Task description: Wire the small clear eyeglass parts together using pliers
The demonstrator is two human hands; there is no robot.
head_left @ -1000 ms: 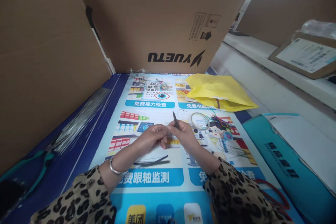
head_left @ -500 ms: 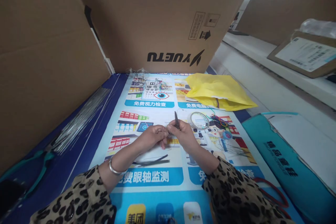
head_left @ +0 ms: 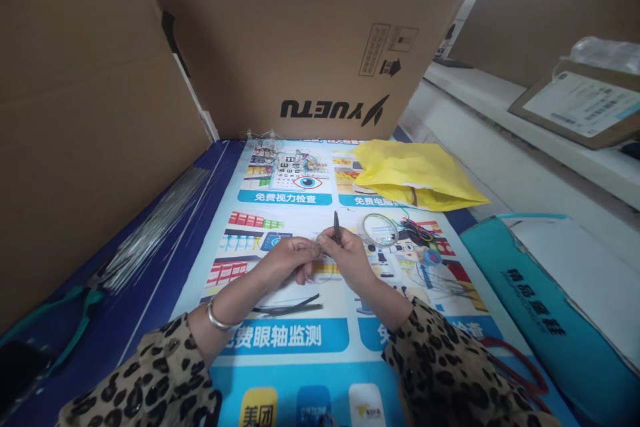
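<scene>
In the middle of the printed sheet (head_left: pixel 280 373), my left hand (head_left: pixel 287 260) is closed in a pinch on a thin wire with a pinkish strand (head_left: pixel 309 279) hanging below the fingers. My right hand (head_left: pixel 350 257) is closed around a dark pointed tool (head_left: pixel 337 225) whose tip points away from me; the grip hides most of it. The fingertips of both hands meet at the wire, and its small details are too fine to make out. Dark thin strips (head_left: pixel 290 307) lie below my left hand. A clear round dish (head_left: pixel 380 229) stands right of my right hand.
Coloured cords (head_left: pixel 419 230) lie beside the dish. Behind are a yellow bag (head_left: pixel 420 170) and a cardboard box wall (head_left: pixel 300 33). Left lie a bundle of wires (head_left: pixel 155 227) and teal-handled pliers (head_left: pixel 75 320); right, a teal shoebox (head_left: pixel 540 307) and a red cord (head_left: pixel 525 373).
My left fingers have shifted slightly, and the pinkish strand shows more clearly below them. The dark tool is tilted a little differently in my right hand.
</scene>
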